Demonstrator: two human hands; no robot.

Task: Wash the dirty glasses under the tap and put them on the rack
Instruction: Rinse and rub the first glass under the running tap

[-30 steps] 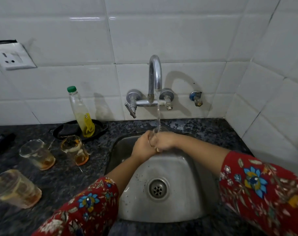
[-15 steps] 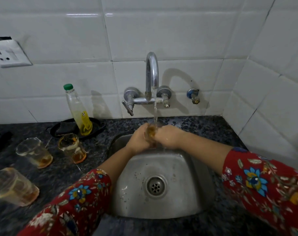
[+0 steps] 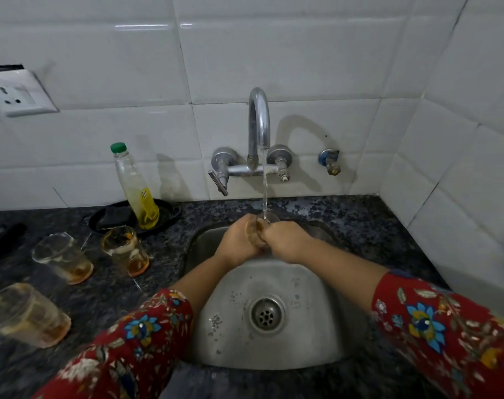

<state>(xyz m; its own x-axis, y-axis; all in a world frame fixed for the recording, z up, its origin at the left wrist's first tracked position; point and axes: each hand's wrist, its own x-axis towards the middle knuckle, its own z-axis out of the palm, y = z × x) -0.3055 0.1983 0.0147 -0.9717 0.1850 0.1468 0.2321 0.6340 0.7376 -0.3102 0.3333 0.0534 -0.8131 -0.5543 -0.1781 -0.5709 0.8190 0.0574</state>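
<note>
Under the running tap point(image 3: 259, 125), at the far end of the sink point(image 3: 302, 335), the held glass point(image 3: 258, 230) is mostly hidden; only its rim and a brownish side show. Both the left hand point(image 3: 236, 244) and right hand point(image 3: 286, 241) grip it, fingers curled round. Left on the counter point(image 3: 164, 283), the right glass point(image 3: 124, 250), middle glass point(image 3: 62, 257) and near glass point(image 3: 23, 315), this last cut off by the frame, hold amber dregs.

Sleeves point(image 3: 147, 326): red, with blue, yellow and white flowers
Counter point(image 3: 360, 226): black granite, grey-speckled
Wall tiles point(image 3: 302, 53): white
Bottle point(image 3: 135, 191): clear, green cap, yellow label
Dirty glasses point(image 3: 124, 250): clear, amber dregs
Held glass point(image 3: 258, 233): clear, amber-tinted
Sink point(image 3: 302, 298): dull steel grey
Tap point(image 3: 259, 125): chrome silver
</note>
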